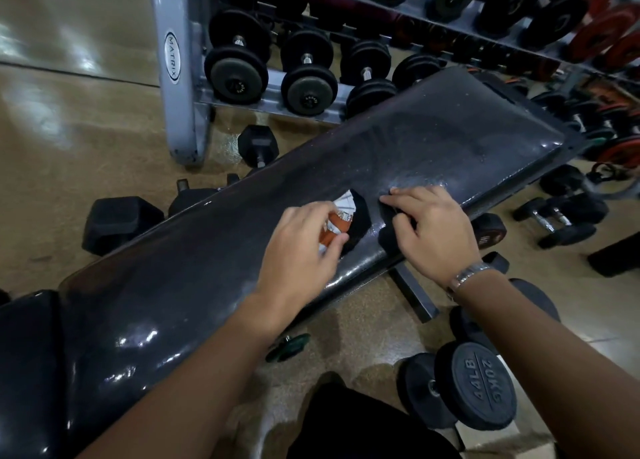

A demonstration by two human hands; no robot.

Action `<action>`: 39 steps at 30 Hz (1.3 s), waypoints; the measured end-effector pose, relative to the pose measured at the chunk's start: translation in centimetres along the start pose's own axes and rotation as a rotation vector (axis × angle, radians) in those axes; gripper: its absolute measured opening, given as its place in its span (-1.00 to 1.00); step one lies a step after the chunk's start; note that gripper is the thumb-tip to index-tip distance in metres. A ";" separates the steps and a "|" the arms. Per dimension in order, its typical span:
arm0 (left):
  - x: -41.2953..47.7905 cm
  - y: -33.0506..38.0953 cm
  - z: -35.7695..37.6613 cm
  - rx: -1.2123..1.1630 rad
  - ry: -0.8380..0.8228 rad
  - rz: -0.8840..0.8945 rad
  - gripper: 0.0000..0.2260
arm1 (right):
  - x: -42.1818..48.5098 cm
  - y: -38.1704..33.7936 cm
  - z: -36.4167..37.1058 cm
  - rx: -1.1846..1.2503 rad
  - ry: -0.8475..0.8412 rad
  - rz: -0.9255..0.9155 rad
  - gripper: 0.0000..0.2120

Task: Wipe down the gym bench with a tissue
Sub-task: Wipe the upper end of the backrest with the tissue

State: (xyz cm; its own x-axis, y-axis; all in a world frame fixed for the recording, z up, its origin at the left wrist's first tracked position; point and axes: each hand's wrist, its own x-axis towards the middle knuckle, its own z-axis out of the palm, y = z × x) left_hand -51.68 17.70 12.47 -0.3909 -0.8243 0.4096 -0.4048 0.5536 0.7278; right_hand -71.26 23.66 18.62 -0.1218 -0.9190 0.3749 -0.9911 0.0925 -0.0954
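Tissue pack (333,228) sits mid-bench (433,139), pinched by L hand (301,247) w/ R hand (436,230) gripping black pouch (360,221); prep step, wiping not begun; next needs a sheet pulled free.

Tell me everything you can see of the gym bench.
The gym bench is a long black pad, glossy like vinyl, with a dull speckled film toward its wider far end. It runs diagonally from lower left to upper right above a metal frame. The left hand pinches an orange-and-white packet on it; the right hand rests at its near edge.
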 end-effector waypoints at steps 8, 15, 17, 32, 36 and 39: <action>2.4 -2.1 -1.5 -0.262 0.053 -0.183 -0.90 | -0.2 -0.1 -0.1 0.013 -0.001 0.014 -0.58; 2.5 -3.4 -0.2 0.272 0.124 0.107 -0.70 | 0.0 0.0 0.1 0.017 0.007 0.010 -0.58; 1.3 -2.2 1.1 0.231 0.087 0.003 -0.68 | -0.1 0.0 0.2 0.015 0.012 0.013 -0.59; 3.5 -2.4 2.8 0.356 -0.099 -0.177 -0.45 | -0.2 0.1 0.5 0.004 0.033 0.003 -0.62; 3.7 -4.8 1.3 0.366 -0.119 -0.169 -0.45 | -0.4 0.1 0.7 -0.012 0.028 0.007 -0.62; 8.9 -5.6 1.7 0.314 -0.102 -0.291 -0.45 | -0.4 0.0 0.8 -0.021 0.018 0.008 -0.62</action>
State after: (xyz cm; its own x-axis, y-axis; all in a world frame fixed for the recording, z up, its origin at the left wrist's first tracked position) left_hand -54.33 7.51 11.07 -0.2970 -0.9439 0.1442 -0.7356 0.3225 0.5957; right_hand -71.13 23.76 17.78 -0.1309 -0.9110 0.3910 -0.9910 0.1085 -0.0790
